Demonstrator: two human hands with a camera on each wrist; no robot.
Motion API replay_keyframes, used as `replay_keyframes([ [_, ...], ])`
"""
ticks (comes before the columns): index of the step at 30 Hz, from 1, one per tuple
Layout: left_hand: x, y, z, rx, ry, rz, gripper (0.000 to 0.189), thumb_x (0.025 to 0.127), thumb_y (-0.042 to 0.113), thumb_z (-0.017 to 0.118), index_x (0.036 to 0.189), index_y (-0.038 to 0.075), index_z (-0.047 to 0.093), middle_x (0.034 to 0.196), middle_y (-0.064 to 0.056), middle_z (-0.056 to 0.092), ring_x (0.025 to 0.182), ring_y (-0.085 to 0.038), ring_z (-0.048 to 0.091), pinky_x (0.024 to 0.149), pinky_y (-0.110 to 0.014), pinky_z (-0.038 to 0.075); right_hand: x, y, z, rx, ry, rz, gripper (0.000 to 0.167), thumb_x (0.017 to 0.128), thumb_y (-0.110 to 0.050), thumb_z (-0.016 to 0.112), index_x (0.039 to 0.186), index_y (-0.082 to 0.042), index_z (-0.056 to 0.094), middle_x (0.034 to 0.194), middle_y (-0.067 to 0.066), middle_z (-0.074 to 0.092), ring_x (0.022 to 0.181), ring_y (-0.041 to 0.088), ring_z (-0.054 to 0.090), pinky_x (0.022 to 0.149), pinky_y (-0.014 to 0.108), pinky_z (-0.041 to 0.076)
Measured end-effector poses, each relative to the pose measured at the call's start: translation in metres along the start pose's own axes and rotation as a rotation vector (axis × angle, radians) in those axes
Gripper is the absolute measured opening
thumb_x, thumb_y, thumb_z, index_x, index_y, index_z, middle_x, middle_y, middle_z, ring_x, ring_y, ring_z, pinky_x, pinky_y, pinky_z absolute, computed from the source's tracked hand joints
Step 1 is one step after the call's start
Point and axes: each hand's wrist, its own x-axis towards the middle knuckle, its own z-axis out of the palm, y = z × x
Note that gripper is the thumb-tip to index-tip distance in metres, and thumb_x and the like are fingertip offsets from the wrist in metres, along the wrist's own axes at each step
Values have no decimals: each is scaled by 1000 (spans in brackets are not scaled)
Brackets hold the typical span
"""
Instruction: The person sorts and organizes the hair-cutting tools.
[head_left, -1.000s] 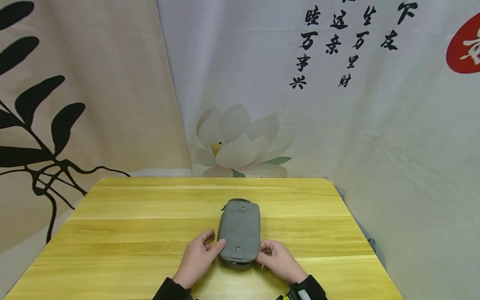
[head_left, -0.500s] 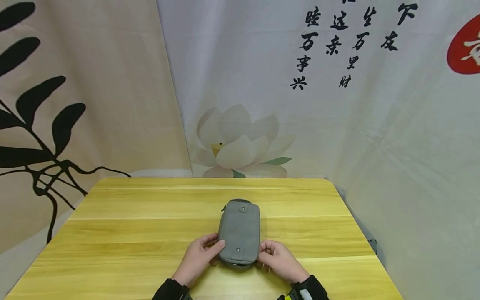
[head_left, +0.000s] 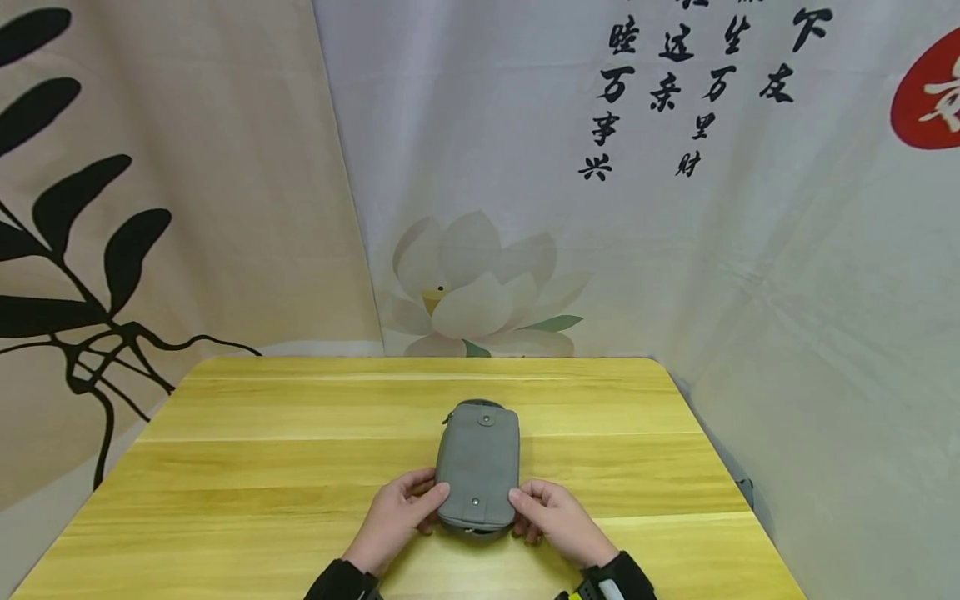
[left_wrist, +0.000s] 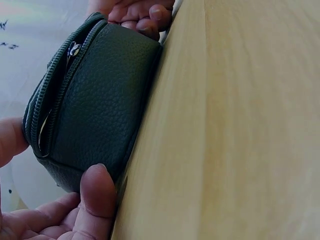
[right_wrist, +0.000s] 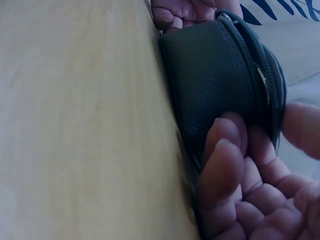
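A grey zippered pouch [head_left: 478, 462] with two metal snaps lies on the wooden table [head_left: 285, 442], its long side pointing away from me. My left hand [head_left: 392, 515] grips its near left corner, thumb on the top edge and fingers against the side. At the near right corner my right hand [head_left: 561, 523] holds it the same way. Both wrist views show pebbled texture on the pouch [left_wrist: 100, 95] and a zipper [left_wrist: 62, 85] whose teeth stand apart along the near end. In the right wrist view, curled fingers [right_wrist: 222, 170] press its side. What lies inside is hidden.
Behind the table hangs a pale cloth backdrop [head_left: 480, 108] with a printed lotus and black characters. A beige cloth [head_left: 225, 167] with dark leaves hangs at the left. The table's right edge borders another stretch of pale cloth.
My right thumb has moved up onto the pouch's top edge. The left fingers have closed in against its side. The pouch stays in nearly the same place.
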Motion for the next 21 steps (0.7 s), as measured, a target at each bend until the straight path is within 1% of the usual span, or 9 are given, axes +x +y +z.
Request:
replay_keyframes([
  [3,1,0,0,6,4,-7,76,102,38,75,152,-12,48,143,-30,63,89,-19,69,68,-35,60,1,1,0,-7,-2,0,35,111,-33,61,106,1,66,88,4,69,78,15,65,66,25,56],
  [6,1,-1,0,1,2,-24,75,101,38,75,151,-12,49,138,-26,67,82,-19,65,63,-32,57,1,3,0,-9,-4,-4,35,111,-32,60,105,1,66,88,4,69,78,16,65,66,26,56],
  [10,2,-1,-1,-31,-20,-53,76,101,35,76,152,-13,46,128,-17,69,75,-18,59,57,-28,51,1,4,0,-26,-7,-12,34,111,-32,59,103,1,66,88,5,69,77,16,64,66,26,56],
  [13,0,0,-2,-54,-42,-68,77,101,33,76,153,-14,44,124,-14,69,72,-16,55,55,-26,48,0,3,0,-43,-18,-21,36,111,-30,59,101,3,64,87,6,69,75,15,63,66,26,56],
  [17,-1,2,-3,-52,-59,-64,78,101,35,75,153,-15,45,118,-11,69,70,-15,52,54,-24,45,-2,2,-1,-62,-35,-45,39,110,-27,61,98,10,61,85,5,68,71,13,62,65,25,55],
  [21,-2,2,-3,-29,-70,-56,77,102,41,73,150,-15,49,107,-9,67,68,-15,51,54,-25,44,-2,3,-2,-62,-53,-54,38,109,-27,62,95,9,60,82,1,67,69,10,61,64,23,54],
])
